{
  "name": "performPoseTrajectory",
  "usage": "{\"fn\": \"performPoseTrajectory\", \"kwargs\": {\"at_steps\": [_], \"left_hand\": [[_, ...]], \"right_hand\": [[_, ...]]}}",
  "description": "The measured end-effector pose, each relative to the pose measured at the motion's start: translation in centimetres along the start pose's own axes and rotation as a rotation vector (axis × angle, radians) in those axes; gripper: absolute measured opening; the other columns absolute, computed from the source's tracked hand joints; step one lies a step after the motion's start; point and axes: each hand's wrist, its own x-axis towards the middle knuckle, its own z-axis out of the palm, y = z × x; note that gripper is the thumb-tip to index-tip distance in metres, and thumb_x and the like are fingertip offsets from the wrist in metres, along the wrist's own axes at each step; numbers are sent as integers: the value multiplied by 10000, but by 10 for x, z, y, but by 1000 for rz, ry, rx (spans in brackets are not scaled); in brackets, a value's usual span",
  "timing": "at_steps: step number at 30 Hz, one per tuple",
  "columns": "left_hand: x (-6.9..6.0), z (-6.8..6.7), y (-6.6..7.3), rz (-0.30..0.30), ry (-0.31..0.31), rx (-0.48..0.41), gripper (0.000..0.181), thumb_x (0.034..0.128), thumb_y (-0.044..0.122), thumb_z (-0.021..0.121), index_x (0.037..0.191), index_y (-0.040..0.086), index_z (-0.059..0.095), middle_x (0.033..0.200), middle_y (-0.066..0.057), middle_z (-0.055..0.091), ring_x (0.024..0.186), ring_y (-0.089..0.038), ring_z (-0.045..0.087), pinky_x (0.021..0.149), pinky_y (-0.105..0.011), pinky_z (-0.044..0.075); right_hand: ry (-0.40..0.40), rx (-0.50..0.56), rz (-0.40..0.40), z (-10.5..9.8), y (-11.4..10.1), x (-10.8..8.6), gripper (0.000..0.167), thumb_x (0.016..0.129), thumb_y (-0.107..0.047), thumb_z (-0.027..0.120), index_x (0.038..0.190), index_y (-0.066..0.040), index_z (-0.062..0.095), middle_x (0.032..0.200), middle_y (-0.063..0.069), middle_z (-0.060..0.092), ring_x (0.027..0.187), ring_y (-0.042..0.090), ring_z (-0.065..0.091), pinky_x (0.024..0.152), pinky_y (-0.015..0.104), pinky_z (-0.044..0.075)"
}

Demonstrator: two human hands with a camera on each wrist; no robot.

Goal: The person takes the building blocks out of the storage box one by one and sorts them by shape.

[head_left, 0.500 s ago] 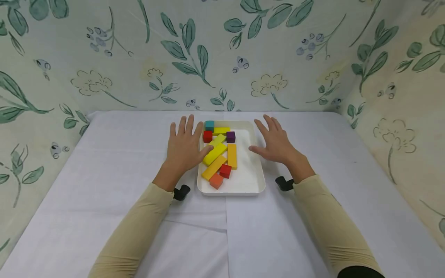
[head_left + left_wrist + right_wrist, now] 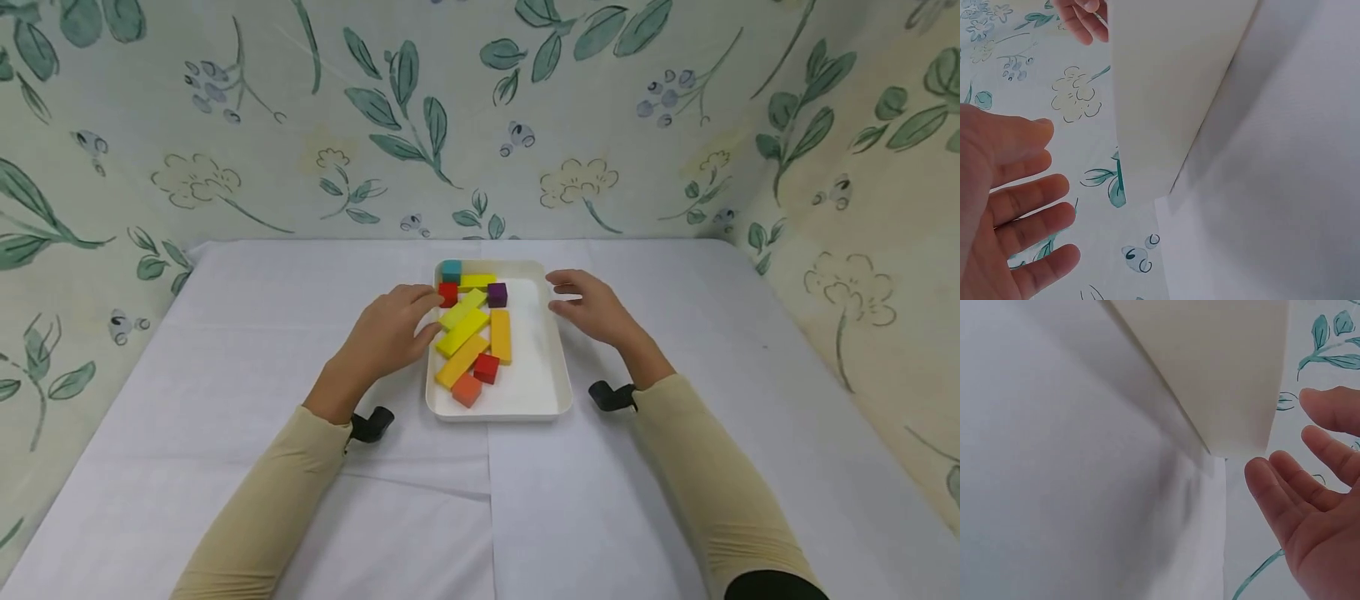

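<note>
Leafy, flowered backdrop (image 2: 285, 167) fills the far side and both flanks of my head feed. Below it, a desk (image 2: 180, 400) under white cloth, seam down the middle. Left sleeve (image 2: 277, 492) and right sleeve (image 2: 712, 483), both tan, reach in from my near edge. White tray (image 2: 536, 367) lies flat mid-desk, between the hands; both wrist feeds give me its pale outer wall. Left hand (image 2: 390, 333): by the left rim, fingers loosely bent, grip released, holding nothing; whether the fingertips touch the rim I cannot tell. Right hand (image 2: 596, 308): just beside the far part of the right rim, fingers relaxed, grip likewise released. Bars next, all in the tray's left and middle: amber bar (image 2: 461, 362), yellow bar (image 2: 462, 332) and lime bar (image 2: 462, 308) lie aslant; orange-yellow bar (image 2: 501, 337) runs lengthwise; crosswise bar (image 2: 477, 281), yellow, sits toward the far end. Smallest, the cubes: orange cube (image 2: 467, 390) nearest me, near red cube (image 2: 486, 368) just beside it, purple cube (image 2: 497, 294) by the crosswise bar, far red cube (image 2: 447, 292) near the left fingertips, teal cube (image 2: 451, 271) in the far left corner.
</note>
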Motion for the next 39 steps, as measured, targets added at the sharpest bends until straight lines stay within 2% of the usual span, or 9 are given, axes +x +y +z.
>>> {"fn": "performPoseTrajectory", "kwargs": {"at_steps": [5,8,13,19,24,27,33,39], "left_hand": [[-2,-2,-3,-44,-28,-28,446,884,243,742,1287,81,642,1343,-99,633,1239,-274,594,1033,-420,534],[-1,-2,-3,-82,-68,-40,487,899,250,723,1340,82,600,1371,-103,615,1260,-277,582,1045,-423,525],[4,-1,3,-143,-127,-78,588,927,273,680,1452,96,484,1437,-103,564,1313,-284,542,1076,-443,499],[8,-3,7,-175,-159,-123,617,939,282,657,1488,111,434,1476,-108,526,1358,-293,497,1104,-467,472],[12,-1,3,-190,-167,-158,608,940,282,655,1485,117,443,1484,-103,519,1371,-291,484,1123,-474,451],[13,2,-1,-216,-180,-193,597,946,279,645,1485,115,446,1499,-102,507,1394,-293,466,1142,-483,428],[15,6,-8,-263,-215,-263,592,963,275,613,1500,113,424,1535,-100,470,1437,-299,420,1178,-499,379],[17,9,-15,-287,-233,-268,594,965,287,609,1500,110,422,1542,-104,457,1441,-302,410,1184,-503,369]], "right_hand": [[-62,101,73,5,8,10,548,971,-149,580,1488,-99,407,1537,128,434,1395,344,464,1122,514,441],[-84,146,103,7,11,15,585,964,-150,582,1513,-125,381,1559,112,414,1410,338,451,1137,509,426],[-88,216,149,8,13,23,633,956,-137,580,1543,-162,342,1601,70,366,1445,315,420,1162,504,397],[-83,270,198,14,23,31,657,952,-156,569,1557,-227,323,1632,5,317,1479,266,380,1197,478,355],[-104,257,186,15,29,32,687,955,-182,552,1574,-278,270,1650,-34,272,1493,267,357,1204,486,341],[-111,290,177,17,28,33,696,957,-183,557,1578,-284,258,1651,-33,271,1496,269,350,1188,480,367],[-103,326,206,19,28,34,705,953,-184,573,1574,-308,261,1654,-52,257,1506,234,331,1181,445,385],[-93,380,192,18,33,35,713,954,-148,582,1577,-281,261,1656,-27,256,1510,249,322,1188,456,371]]}}
